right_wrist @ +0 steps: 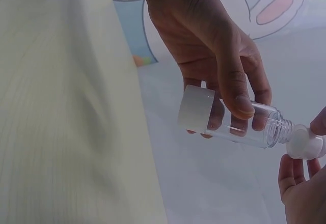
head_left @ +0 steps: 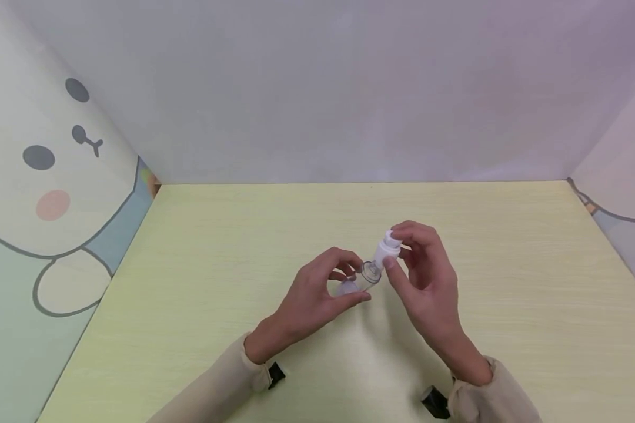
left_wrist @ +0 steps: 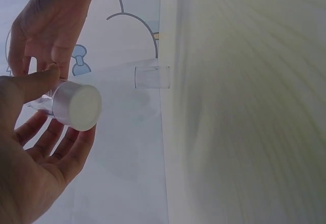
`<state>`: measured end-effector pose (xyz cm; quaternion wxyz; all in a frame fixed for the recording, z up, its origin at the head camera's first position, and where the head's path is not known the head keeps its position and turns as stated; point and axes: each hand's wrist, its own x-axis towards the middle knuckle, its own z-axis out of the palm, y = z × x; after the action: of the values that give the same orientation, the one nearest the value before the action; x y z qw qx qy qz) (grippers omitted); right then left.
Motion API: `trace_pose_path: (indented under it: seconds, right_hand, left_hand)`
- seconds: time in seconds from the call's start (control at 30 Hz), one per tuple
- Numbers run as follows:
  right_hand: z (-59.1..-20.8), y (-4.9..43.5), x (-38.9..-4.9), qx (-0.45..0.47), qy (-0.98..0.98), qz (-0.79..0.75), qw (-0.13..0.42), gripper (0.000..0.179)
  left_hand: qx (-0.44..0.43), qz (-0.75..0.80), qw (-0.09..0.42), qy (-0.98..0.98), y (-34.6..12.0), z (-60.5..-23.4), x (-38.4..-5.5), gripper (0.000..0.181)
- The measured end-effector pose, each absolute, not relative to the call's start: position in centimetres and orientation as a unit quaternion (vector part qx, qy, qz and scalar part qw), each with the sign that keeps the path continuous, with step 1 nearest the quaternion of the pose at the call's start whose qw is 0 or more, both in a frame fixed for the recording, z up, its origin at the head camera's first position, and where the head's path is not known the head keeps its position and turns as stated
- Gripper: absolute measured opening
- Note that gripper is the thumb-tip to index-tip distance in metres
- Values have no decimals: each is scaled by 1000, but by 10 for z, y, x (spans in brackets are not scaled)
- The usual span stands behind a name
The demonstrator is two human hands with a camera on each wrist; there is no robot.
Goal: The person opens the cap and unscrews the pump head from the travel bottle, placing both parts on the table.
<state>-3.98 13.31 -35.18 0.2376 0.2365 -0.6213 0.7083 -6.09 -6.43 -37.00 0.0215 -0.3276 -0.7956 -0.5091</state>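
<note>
My left hand (head_left: 313,289) grips a small clear bottle (head_left: 370,275), with the thumb on one side and fingers on the other. Its white base (left_wrist: 85,108) faces the left wrist camera, and its threaded neck (right_wrist: 286,131) points toward the right hand. The fingertips of my right hand (head_left: 431,285) pinch a white pump top (head_left: 387,249) by its head and collar. In the right wrist view the white collar (right_wrist: 304,142) sits tilted at the bottle's mouth; whether it is screwed on I cannot tell. Both hands are above the table.
Pale wood-grain table (head_left: 211,235) lies below the hands. A plain light wall (head_left: 349,94) stands behind it, with cartoon-printed panels (head_left: 53,176) at the sides. A faint clear rectangular shape (left_wrist: 152,77) shows near the table edge. Black pieces (head_left: 435,402) stick out by the cuffs.
</note>
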Motion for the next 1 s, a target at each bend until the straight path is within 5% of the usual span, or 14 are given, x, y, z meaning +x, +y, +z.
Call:
trace_pose_path:
  seconds: [1.0]
  right_hand:
    - [-371,145,-54,141,-816,495,264,40]
  left_hand:
    - [-336,-525,38,-781,-68,-365,-65,46]
